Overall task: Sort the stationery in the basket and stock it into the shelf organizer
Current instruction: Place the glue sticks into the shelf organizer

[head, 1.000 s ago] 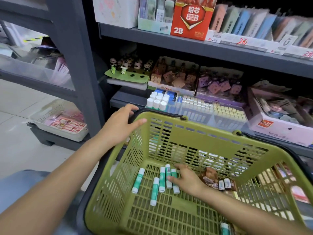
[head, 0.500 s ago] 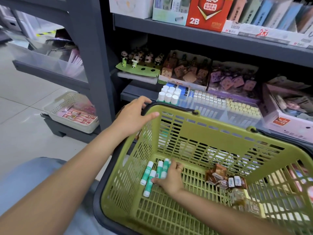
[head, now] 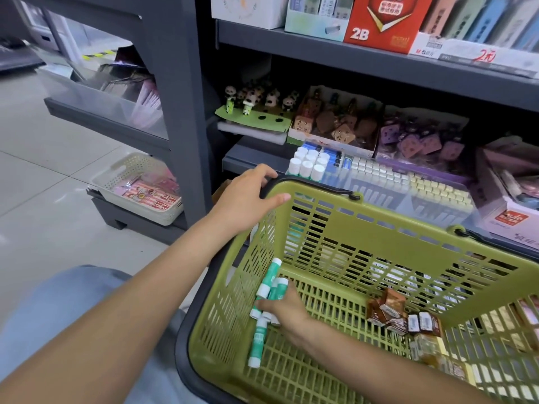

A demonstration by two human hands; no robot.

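Observation:
A green plastic basket (head: 408,205) with a black rim sits before me. Several green-and-white glue sticks (head: 269,279) lie bunched in its near left corner, one more glue stick (head: 258,344) pointing toward me. My right hand (head: 287,314) is down inside the basket, its fingers closing round the bunched sticks. My left hand (head: 248,199) holds the basket's far left corner at the rim. A pile of small brown wrapped erasers (head: 399,316) lies at the basket's right. The clear shelf organizer (head: 379,182) behind the basket holds upright white-capped glue sticks (head: 309,166).
Grey shelving holds panda figures (head: 256,97), brown and purple packets and a red 2B box (head: 385,21). A white perforated tray (head: 143,188) sits on the low shelf at left. A pink-and-white box (head: 507,217) stands at the right. Pale tiled floor spreads left.
My right hand has swept the glue sticks leftward into the basket's near left corner and closed over them. The view has shifted closer. My left hand stays on the rim.

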